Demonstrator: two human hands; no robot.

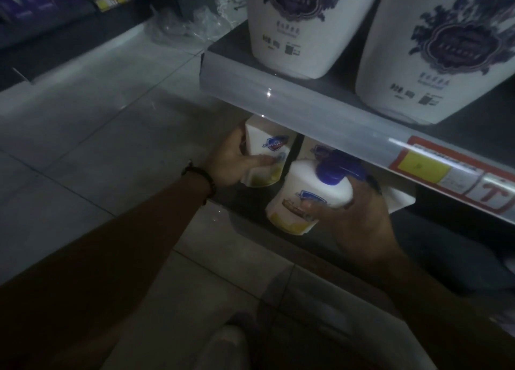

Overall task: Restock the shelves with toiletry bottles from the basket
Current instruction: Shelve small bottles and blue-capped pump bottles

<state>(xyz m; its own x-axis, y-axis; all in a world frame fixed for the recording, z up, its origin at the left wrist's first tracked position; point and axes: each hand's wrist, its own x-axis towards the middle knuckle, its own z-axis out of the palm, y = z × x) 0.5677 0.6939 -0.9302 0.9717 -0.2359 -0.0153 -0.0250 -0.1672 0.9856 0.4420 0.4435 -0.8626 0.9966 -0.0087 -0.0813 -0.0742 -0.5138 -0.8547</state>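
Currently both hands are at the lower shelf (245, 199), under the front rail of the upper shelf (306, 105). L hand (231, 160), w/ a dark bead bracelet (199, 176) on the wrist, wraps the side of a white bottle (267, 152), thumb across its label. That bottle stands at the lower shelf's left end, its top hidden by the rail. R hand (359, 224) grips a second white bottle (306, 202) w/ a blue pump cap (337, 169), fingers curled round the body, thumb on the label. It's tilted at the lower shelf's front edge, just right of the first; can't tell if its base touches the shelf. Third bottle (315, 149), same type, shows partly behind, btwn the two. Upper shelf carries 2 big white bottles w/ purple labels (295, 29) (446, 52) near its front edge. Yellow-red price tag (423, 166) sits in the rail toward the right. Grey tile floor (97, 105) lies left of the shelves. Lighting is very dim.
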